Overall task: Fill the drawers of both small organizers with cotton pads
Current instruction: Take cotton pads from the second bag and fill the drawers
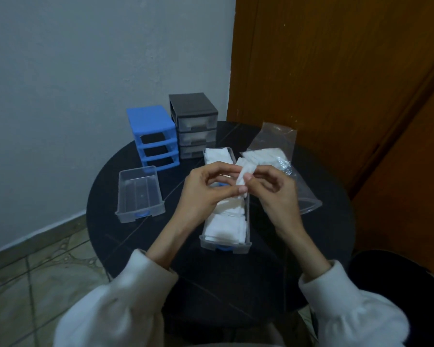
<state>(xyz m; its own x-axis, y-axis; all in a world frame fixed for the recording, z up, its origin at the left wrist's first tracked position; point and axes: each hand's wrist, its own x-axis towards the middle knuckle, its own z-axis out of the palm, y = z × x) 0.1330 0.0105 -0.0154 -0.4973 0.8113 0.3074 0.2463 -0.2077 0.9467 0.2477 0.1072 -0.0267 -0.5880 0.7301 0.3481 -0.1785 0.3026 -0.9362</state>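
Centrally, a small stack of white cotton pads (pixel 243 180) is sitting pinched between both hands, above the table: the right hand (pixel 273 194) is gripping it with thumb and curled fingers from the right, and the left hand (pixel 206 191) is pinching its lower edge with thumb and fingertips from the left. Directly beneath the hands, a clear drawer (pixel 226 229) with a blue handle is lying on the table, holding layered white pads. A second clear drawer (pixel 218 156), also holding pads, is sitting just beyond it, partly hidden by the hands. To the right, a clear plastic bag (pixel 273 151) with more pads inside is lying open toward the near right. To the left, well apart from the hands, a third clear drawer (pixel 139 194) is resting on the surface with no pads showing in it. At the far edge, a blue organizer (pixel 152 126) is standing with all three slots open and dark, and a black organizer (pixel 193 113) is standing just beside it with its three translucent drawers in place. Everything is resting on a round black table (pixel 311 246) with faint pale veins. White sleeves (pixel 125 296) are covering both forearms. Behind, a pale grey wall (pixel 85 58) is meeting a brown wooden door (pixel 336 71), and a tiled floor (pixel 35 271) is showing at lower left.
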